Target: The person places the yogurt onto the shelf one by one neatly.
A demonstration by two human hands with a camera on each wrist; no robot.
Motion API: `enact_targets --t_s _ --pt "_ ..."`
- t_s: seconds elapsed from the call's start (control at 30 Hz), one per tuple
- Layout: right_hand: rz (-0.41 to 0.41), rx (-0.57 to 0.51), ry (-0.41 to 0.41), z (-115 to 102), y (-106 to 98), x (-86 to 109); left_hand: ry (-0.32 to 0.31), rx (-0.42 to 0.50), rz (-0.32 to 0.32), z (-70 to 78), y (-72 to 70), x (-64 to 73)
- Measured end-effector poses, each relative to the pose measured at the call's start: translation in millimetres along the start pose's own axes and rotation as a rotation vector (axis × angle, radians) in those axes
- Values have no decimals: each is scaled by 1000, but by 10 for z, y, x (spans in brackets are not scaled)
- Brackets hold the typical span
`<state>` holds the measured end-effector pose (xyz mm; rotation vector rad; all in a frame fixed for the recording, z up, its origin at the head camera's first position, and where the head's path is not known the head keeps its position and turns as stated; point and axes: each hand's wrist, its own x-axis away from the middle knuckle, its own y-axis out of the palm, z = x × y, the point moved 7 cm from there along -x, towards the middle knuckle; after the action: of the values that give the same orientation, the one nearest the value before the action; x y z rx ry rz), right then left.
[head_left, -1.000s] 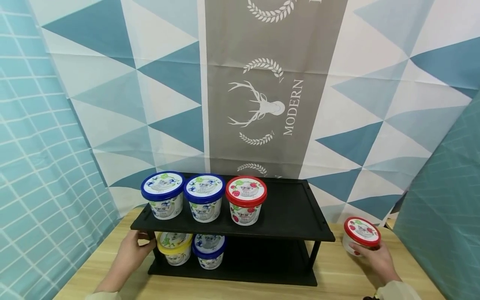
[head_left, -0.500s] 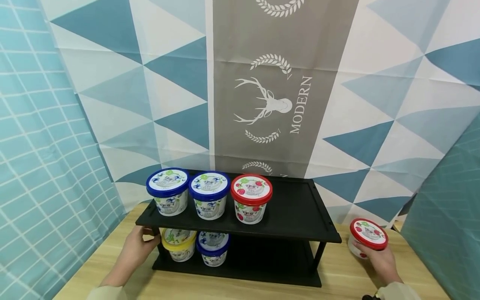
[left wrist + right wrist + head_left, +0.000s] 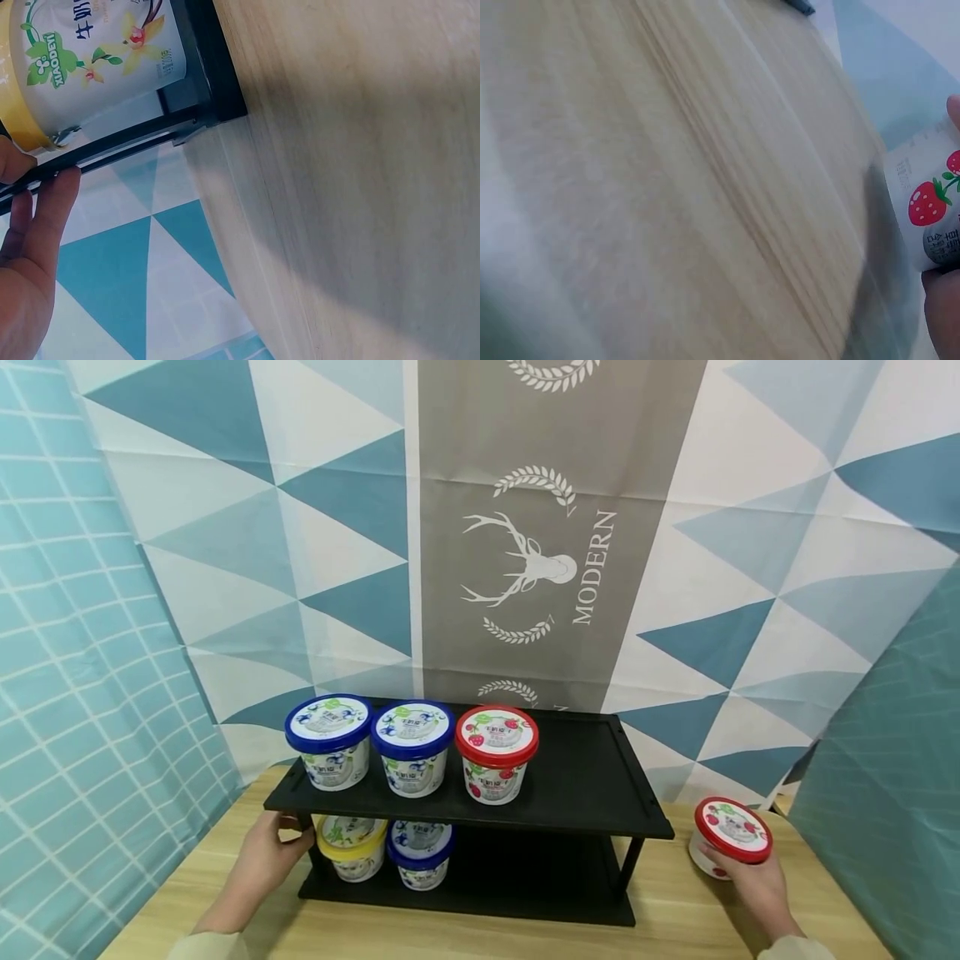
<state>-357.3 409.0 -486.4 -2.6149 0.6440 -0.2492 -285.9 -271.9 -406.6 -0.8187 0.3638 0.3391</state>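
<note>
On the left, my left hand (image 3: 258,860) grips the left post of the black two-tier rack (image 3: 581,768), thumb on one side and fingers on the other in the left wrist view. Just inside that post stands a yellow-lidded tub (image 3: 354,853), with a small blue-lidded tub (image 3: 422,860) to its right on the lower tier. Right of the rack, my right hand (image 3: 757,885) holds a red-lidded tub (image 3: 733,829) with strawberry prints by its side. Whether this tub's base touches the table cannot be told.
Two blue-lidded tubs (image 3: 328,739) (image 3: 412,743) and another red-lidded tub (image 3: 497,752) stand in a row on the upper tier. A wooden table (image 3: 450,939) bears the rack. Patterned cloth (image 3: 360,527) hangs behind, with tiled-pattern cloth (image 3: 60,693) on the left.
The head view shifts slightly. The tub in my right hand looks a little larger than a second ago. My left hand keeps its hold on the post.
</note>
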Motion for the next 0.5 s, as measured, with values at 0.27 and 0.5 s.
enact_targets --t_s 0.27,0.5 --pt "6 31 1 -56 -146 141 21 -3 33 -1 -11 -4" --pt "11 43 31 -65 -239 284 18 -20 33 -12 -6 -3"
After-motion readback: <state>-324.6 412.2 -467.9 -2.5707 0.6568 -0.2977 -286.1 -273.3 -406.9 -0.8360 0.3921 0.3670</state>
